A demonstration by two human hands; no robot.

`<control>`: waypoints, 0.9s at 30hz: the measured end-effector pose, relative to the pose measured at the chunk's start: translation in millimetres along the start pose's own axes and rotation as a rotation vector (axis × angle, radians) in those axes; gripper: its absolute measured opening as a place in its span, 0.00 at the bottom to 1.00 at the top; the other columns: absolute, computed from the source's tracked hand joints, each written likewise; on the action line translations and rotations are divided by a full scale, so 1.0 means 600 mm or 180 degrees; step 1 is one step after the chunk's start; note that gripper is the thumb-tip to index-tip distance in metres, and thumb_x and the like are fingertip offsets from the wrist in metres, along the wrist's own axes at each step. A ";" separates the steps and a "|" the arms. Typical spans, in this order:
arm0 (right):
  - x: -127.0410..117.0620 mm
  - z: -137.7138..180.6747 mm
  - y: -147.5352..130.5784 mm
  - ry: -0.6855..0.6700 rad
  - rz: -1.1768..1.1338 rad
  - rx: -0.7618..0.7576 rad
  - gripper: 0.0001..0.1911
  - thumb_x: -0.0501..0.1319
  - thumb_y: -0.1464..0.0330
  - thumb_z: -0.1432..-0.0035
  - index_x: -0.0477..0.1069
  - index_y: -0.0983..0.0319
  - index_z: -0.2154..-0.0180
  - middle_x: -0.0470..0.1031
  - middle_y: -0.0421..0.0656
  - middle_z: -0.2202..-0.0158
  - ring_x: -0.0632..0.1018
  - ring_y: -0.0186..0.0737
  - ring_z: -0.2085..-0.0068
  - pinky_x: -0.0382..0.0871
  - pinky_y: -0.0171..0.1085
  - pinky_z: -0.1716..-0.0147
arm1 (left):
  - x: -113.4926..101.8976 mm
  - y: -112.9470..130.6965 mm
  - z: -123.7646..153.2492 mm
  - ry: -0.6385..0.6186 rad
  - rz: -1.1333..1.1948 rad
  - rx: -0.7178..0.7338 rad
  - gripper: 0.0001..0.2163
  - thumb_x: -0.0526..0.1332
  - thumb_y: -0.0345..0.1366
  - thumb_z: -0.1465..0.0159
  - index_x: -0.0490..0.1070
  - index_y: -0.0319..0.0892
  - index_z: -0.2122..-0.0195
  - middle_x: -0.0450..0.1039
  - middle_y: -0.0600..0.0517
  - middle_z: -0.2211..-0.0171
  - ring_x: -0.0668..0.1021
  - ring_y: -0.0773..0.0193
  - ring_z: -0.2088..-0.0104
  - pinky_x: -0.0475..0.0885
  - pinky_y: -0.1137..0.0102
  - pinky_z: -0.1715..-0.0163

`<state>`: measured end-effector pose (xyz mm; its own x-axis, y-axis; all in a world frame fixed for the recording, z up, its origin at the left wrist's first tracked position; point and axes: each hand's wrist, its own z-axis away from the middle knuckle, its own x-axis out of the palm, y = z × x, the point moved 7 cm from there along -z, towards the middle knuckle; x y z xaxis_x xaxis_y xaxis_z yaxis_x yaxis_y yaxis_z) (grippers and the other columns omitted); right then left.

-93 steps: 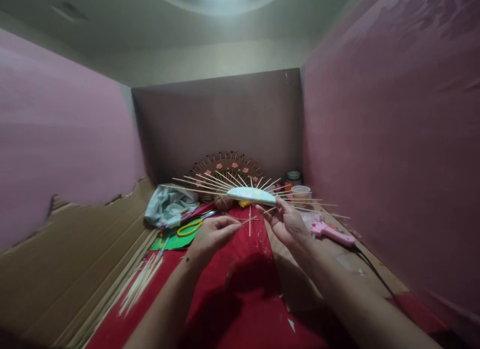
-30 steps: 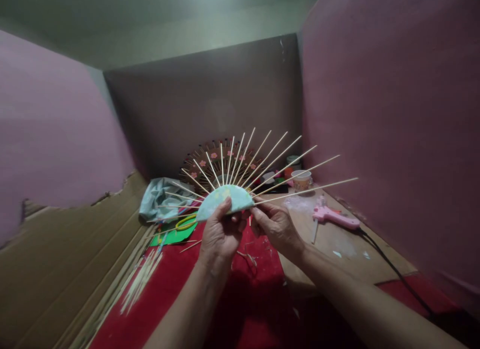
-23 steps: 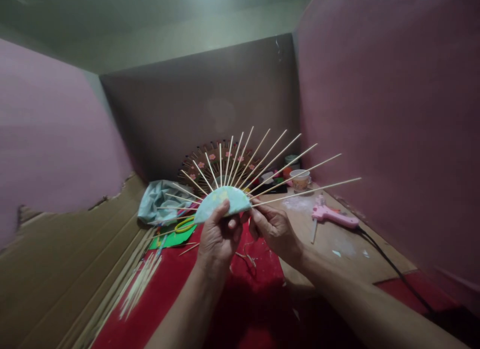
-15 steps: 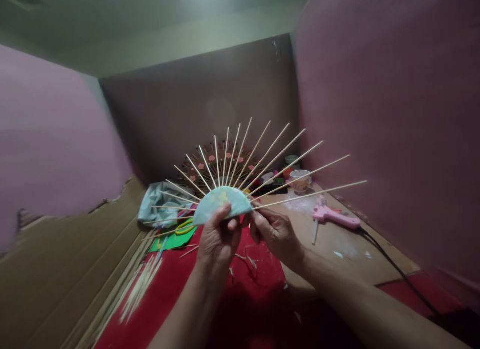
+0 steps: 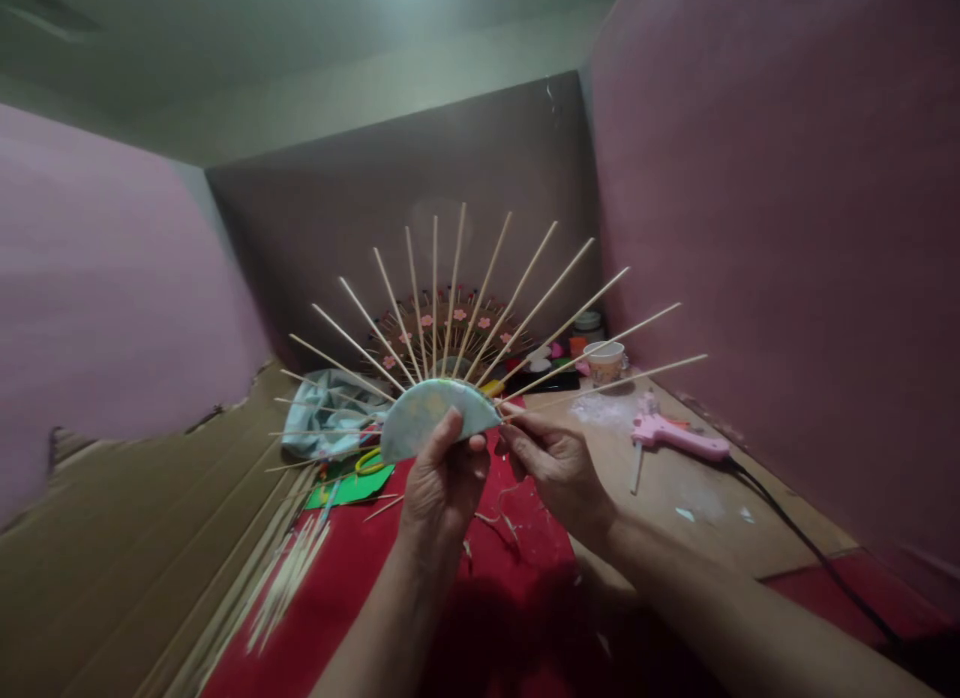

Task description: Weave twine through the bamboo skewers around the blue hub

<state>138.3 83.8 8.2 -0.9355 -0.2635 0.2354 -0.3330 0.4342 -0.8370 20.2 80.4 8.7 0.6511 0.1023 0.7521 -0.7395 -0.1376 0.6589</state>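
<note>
My left hand (image 5: 444,473) grips a pale blue half-disc (image 5: 427,413) from which several thin wooden sticks (image 5: 517,296) fan out upward and sideways. It is held upright in front of me. My right hand (image 5: 553,464) pinches the base of the lowest right stick next to the half-disc's right corner.
Behind stands a brown fan with pink flowers (image 5: 450,330). A pink glue gun (image 5: 675,438) with its black cord lies on the wooden board at right, near a cup (image 5: 604,359). Blue cloth (image 5: 326,410), yellow-handled scissors (image 5: 369,461), green paper (image 5: 349,485) and loose sticks (image 5: 289,573) lie left on the red cloth.
The half-disc with sticks, held flat by my right hand 3 s ago, now stands upright in my left hand. Over the last second it tilted further up and the sticks rose.
</note>
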 end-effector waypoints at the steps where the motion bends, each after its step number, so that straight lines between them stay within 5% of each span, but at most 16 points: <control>1: -0.003 0.001 0.000 0.0053 0.0047 -0.0038 0.15 0.58 0.66 0.46 0.73 0.60 0.56 0.68 0.36 0.78 0.64 0.26 0.81 0.61 0.29 0.82 | 0.001 0.002 -0.001 -0.0048 0.0010 0.0036 0.02 0.59 0.26 0.43 0.68 0.37 0.71 0.72 0.54 0.80 0.71 0.73 0.85 0.66 0.81 0.88; 14: 0.003 0.026 -0.046 0.0011 0.1074 -0.1482 0.12 0.55 0.74 0.44 0.73 0.61 0.59 0.77 0.46 0.64 0.77 0.37 0.65 0.71 0.37 0.64 | 0.012 0.019 -0.005 -0.0935 -0.0443 0.0176 0.04 0.62 0.32 0.44 0.72 0.37 0.70 0.77 0.49 0.76 0.78 0.64 0.79 0.70 0.78 0.87; 19: 0.003 0.019 -0.036 -0.0080 0.0756 -0.0987 0.10 0.56 0.71 0.44 0.74 0.62 0.62 0.76 0.42 0.71 0.73 0.31 0.74 0.68 0.32 0.75 | -0.007 0.023 -0.012 -0.1065 -0.0629 0.0197 0.08 0.66 0.36 0.48 0.73 0.39 0.69 0.77 0.51 0.75 0.79 0.60 0.75 0.71 0.76 0.86; 27: 0.002 0.008 -0.003 -0.0093 0.0084 0.0140 0.10 0.58 0.64 0.45 0.74 0.63 0.66 0.63 0.34 0.83 0.61 0.24 0.83 0.55 0.28 0.84 | -0.016 0.027 -0.003 -0.0983 -0.1102 0.0658 0.07 0.64 0.34 0.46 0.71 0.38 0.67 0.70 0.53 0.77 0.71 0.69 0.79 0.67 0.75 0.85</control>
<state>138.6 78.6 7.9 -0.9398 -0.2777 0.1989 -0.3020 0.4033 -0.8638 1.5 79.2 12.1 0.8954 -0.1154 0.4301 -0.4423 -0.3424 0.8289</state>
